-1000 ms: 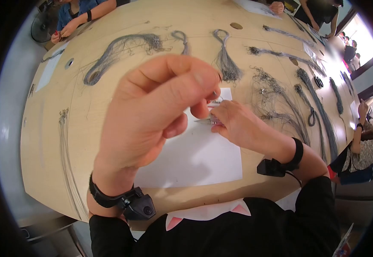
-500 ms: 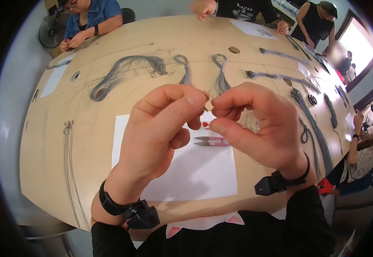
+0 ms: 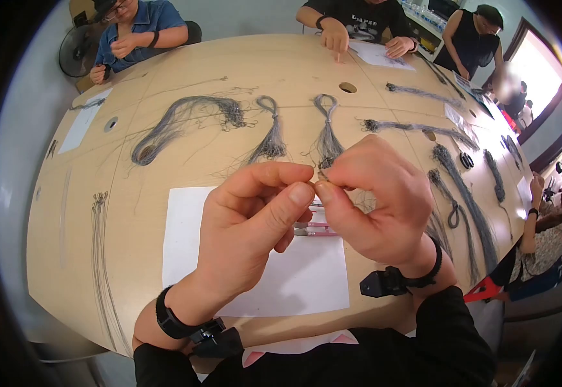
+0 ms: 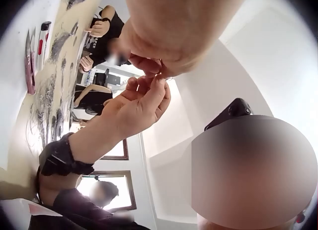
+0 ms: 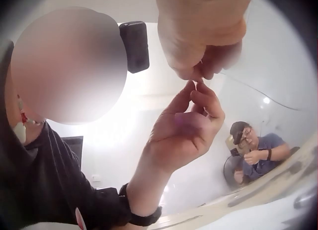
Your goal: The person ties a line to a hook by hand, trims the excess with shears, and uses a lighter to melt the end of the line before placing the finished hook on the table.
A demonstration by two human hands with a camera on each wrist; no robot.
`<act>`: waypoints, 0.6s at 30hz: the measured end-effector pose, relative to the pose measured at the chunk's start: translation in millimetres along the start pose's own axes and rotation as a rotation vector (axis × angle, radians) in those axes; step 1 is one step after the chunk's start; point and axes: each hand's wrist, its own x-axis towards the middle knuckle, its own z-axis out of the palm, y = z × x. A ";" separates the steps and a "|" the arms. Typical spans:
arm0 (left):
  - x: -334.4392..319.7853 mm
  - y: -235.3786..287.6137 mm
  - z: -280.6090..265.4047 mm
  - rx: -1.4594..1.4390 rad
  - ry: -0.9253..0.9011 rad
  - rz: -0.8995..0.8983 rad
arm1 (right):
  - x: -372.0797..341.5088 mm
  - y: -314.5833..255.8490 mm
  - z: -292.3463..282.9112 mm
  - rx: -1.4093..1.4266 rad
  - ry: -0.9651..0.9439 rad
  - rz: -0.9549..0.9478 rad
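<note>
My left hand (image 3: 245,222) and right hand (image 3: 381,203) meet, fingertip to fingertip, above a white paper sheet (image 3: 294,284). Thumb and index finger of each are pinched together. A tiny, thin dark hook-like piece (image 3: 321,173) shows between them, mostly covered by the fingertips. In the right wrist view a thin line (image 5: 258,93) trails away from the fingers of the right hand (image 5: 206,38). Below the hands, pink-handled thread snips (image 3: 319,229) lie on the paper. Beside them the left wrist view shows a white and red tool (image 4: 43,43).
Bundles of grey line with hooks lie around the table: a long one (image 3: 177,122), two looped ones (image 3: 271,126), and several at the right (image 3: 464,200). Separate strands (image 3: 103,258) lie at the left. Black scissors (image 3: 466,160) lie right. Other people sit across the table.
The right hand has left the snips, which now lie on the paper, and has risen to meet the left hand. The left hand has lowered, and the fingertips have closed together.
</note>
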 end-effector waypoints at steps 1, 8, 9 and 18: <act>0.3 -1.8 0.4 -0.014 0.013 0.011 | -0.4 2.4 0.7 -0.072 0.011 -0.087; 3.9 -14.2 -0.8 0.211 0.037 0.229 | -5.3 8.8 1.5 -0.323 -0.057 -0.320; 3.2 -12.8 -1.0 0.214 0.056 0.200 | -7.0 10.1 2.8 -0.352 -0.057 -0.359; 1.8 -2.2 1.2 0.379 -0.018 0.321 | -2.6 -9.6 -8.6 -0.125 -0.068 -0.146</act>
